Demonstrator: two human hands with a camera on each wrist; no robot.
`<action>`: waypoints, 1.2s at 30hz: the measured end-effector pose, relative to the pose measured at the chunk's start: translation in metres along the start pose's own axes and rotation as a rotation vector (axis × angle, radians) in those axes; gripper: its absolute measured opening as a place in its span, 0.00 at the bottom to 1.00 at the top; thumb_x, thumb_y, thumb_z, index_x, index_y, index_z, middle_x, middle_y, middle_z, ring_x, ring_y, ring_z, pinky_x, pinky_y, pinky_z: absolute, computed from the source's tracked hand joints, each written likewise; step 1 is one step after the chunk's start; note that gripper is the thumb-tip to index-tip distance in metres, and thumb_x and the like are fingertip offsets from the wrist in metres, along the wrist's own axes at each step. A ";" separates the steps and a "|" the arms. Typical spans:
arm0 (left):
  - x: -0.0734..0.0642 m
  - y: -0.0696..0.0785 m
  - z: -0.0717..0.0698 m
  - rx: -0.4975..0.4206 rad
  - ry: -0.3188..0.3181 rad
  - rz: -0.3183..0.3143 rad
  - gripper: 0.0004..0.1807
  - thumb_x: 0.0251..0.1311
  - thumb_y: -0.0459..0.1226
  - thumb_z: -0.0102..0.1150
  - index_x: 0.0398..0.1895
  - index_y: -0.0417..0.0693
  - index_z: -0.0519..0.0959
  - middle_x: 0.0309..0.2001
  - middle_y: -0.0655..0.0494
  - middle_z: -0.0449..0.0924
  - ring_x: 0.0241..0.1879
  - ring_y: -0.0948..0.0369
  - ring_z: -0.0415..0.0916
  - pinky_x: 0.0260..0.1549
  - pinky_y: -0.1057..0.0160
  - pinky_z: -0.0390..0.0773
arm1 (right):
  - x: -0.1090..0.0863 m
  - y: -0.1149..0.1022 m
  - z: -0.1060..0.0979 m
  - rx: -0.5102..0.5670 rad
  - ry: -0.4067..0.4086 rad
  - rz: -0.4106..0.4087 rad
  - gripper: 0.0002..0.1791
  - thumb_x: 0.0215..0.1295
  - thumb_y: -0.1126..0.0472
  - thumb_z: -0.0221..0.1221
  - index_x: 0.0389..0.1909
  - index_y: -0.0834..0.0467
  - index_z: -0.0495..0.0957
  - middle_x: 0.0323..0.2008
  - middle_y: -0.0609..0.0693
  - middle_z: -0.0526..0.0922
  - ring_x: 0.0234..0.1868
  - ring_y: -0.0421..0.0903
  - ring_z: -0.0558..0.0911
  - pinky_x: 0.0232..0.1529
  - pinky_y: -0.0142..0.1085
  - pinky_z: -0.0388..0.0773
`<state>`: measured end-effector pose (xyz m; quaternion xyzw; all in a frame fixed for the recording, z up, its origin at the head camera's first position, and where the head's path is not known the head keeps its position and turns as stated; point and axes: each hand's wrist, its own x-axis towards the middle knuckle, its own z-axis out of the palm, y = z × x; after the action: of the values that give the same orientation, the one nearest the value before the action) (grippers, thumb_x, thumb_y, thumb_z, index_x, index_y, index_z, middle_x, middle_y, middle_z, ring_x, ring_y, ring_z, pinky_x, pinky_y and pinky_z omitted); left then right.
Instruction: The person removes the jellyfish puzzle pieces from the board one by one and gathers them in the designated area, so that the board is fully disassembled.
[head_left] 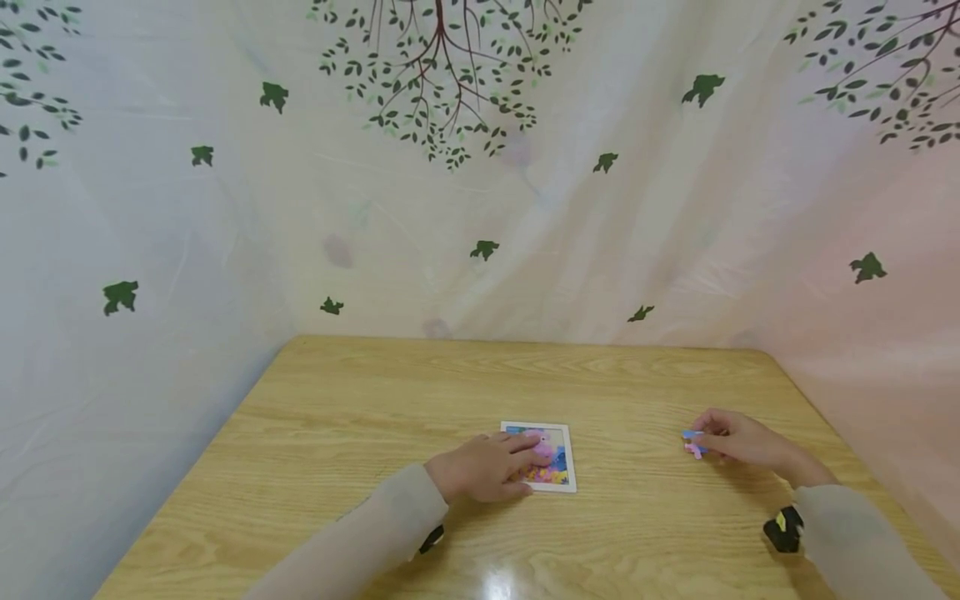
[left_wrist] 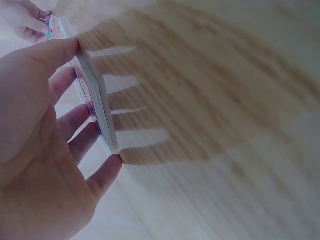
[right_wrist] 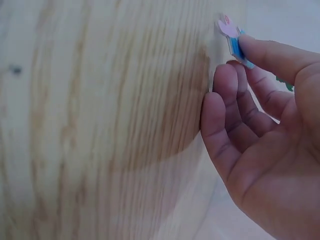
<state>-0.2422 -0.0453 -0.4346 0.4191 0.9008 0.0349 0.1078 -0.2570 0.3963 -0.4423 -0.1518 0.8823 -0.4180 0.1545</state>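
A small jigsaw puzzle [head_left: 558, 479] in a white frame lies on the wooden table, showing a colourful picture with pink, blue and yellow parts. My left hand [head_left: 483, 467] rests over its left side with the fingers spread across the picture. In the left wrist view, the thumb and little finger of that left hand [left_wrist: 55, 130] reach down at the board's near edge [left_wrist: 100, 100]. Off to the right, my right hand [head_left: 738, 442] pinches a pink and blue puzzle piece [head_left: 694, 443] between thumb and fingers. The right wrist view has this piece [right_wrist: 234, 42] tilted close over the table, the other fingers curled beneath.
The wooden table [head_left: 360, 425] runs back to a pale curtain [head_left: 420, 233] printed with leaves and branches. Curtain walls also stand along the left and right sides. A black wrist device [head_left: 783, 530] sits at the right sleeve.
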 end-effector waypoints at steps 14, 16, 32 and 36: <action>-0.001 -0.001 0.004 0.022 0.022 0.024 0.32 0.75 0.52 0.52 0.80 0.66 0.61 0.80 0.59 0.55 0.77 0.55 0.56 0.69 0.44 0.66 | 0.003 0.001 0.007 -0.095 0.079 0.040 0.12 0.74 0.65 0.58 0.49 0.72 0.75 0.32 0.51 0.75 0.27 0.39 0.70 0.27 0.30 0.70; -0.002 -0.001 0.004 0.019 0.024 0.027 0.32 0.75 0.52 0.52 0.80 0.65 0.61 0.80 0.58 0.55 0.77 0.56 0.56 0.70 0.45 0.65 | 0.004 0.002 0.008 -0.092 0.081 0.039 0.12 0.74 0.66 0.58 0.49 0.71 0.75 0.32 0.51 0.74 0.27 0.39 0.70 0.27 0.30 0.70; -0.004 0.000 0.003 -0.009 0.040 0.037 0.32 0.77 0.50 0.51 0.81 0.64 0.59 0.81 0.56 0.52 0.79 0.50 0.53 0.69 0.40 0.65 | -0.003 -0.006 0.002 -0.084 0.069 0.106 0.22 0.78 0.57 0.55 0.57 0.73 0.70 0.44 0.57 0.79 0.38 0.47 0.77 0.36 0.34 0.79; -0.006 -0.003 0.004 -0.022 0.057 0.048 0.32 0.76 0.50 0.52 0.80 0.64 0.60 0.81 0.54 0.53 0.78 0.50 0.54 0.70 0.41 0.64 | -0.002 -0.009 0.002 -0.087 0.075 0.133 0.22 0.78 0.56 0.54 0.57 0.72 0.70 0.43 0.57 0.79 0.35 0.47 0.77 0.33 0.35 0.78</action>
<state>-0.2398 -0.0516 -0.4380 0.4380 0.8929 0.0593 0.0859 -0.2532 0.3902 -0.4364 -0.0839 0.9128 -0.3737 0.1421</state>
